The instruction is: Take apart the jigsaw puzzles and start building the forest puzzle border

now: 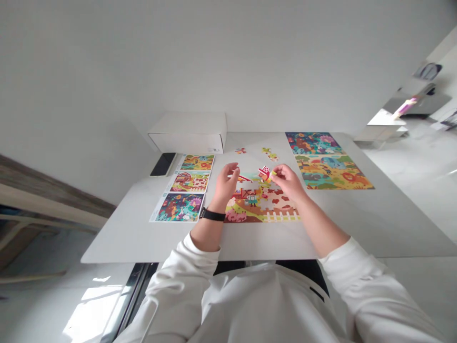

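Note:
My right hand is closed in a pinch on a small joined group of jigsaw pieces with a red barn roof, held over the upper part of the farm jigsaw. My left hand is beside the jigsaw's upper left, its fingers curved and apart, with nothing visible in them. The farm jigsaw shows a spotted cow, a pig and a white fence; a gap shows in its upper area. My left forearm and hand cover part of its left side.
Loose pieces lie behind it: a red one and green ones. Two assembled jigsaws lie at the right. Picture sheets, a phone and a white box are at the left. A wall stands behind the table.

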{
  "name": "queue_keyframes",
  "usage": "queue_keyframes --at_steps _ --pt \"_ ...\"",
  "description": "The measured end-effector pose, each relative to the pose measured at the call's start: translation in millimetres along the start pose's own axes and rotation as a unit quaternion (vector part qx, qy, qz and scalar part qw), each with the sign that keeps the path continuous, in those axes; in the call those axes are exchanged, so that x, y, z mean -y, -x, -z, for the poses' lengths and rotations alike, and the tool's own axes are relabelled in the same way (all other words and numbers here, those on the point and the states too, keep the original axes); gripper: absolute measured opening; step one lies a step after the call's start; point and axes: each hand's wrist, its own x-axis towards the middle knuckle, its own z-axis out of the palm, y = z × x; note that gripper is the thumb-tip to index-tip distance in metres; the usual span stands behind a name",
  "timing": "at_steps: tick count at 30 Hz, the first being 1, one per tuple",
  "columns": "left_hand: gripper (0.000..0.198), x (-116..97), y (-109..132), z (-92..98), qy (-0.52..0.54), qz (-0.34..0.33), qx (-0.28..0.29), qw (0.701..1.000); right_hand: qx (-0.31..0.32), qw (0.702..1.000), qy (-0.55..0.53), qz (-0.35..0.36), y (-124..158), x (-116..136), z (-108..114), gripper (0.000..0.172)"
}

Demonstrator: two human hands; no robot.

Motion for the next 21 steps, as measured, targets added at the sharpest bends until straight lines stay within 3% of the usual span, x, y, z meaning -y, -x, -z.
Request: queue_keyframes --at_steps 9,21 --pt "0.037 1 17 12.7 0.101 0.068 0.007 0.992 -0.003 0.999 -0.030 -0.036 10 -11 -3 0.047" --pt "0.040 -7 36 8.3 0.141 0.093 0.103 0.980 0.044 0.997 -0.060 -0.035 14 -17 -17 0.054"
